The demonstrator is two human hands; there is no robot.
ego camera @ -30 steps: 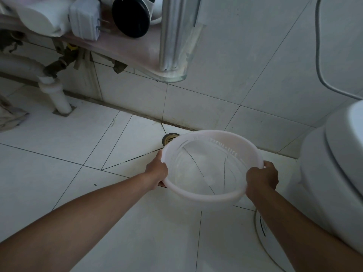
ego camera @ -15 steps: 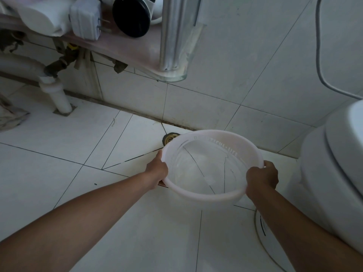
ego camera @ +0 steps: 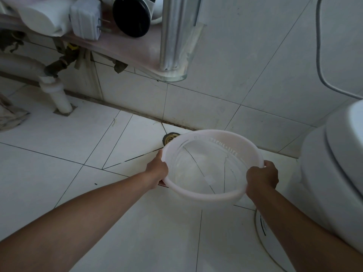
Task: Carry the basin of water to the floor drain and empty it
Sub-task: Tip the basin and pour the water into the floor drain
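A translucent white plastic basin hangs above the tiled floor, and the tile joints show through its water and bottom. My left hand grips its left rim. My right hand grips the right rim, fingers curled over the edge. The brass floor drain lies in the floor at the foot of the wall, just past the basin's far left edge and partly hidden by it.
A white toilet stands close on the right. A shelf with a charger and dark round object juts from the wall above. A white drainpipe and a rag are at the left. A grey cable hangs on the wall.
Hardly anything differs: the basin and both hands stay by the drain, with only a slight shift of the view.
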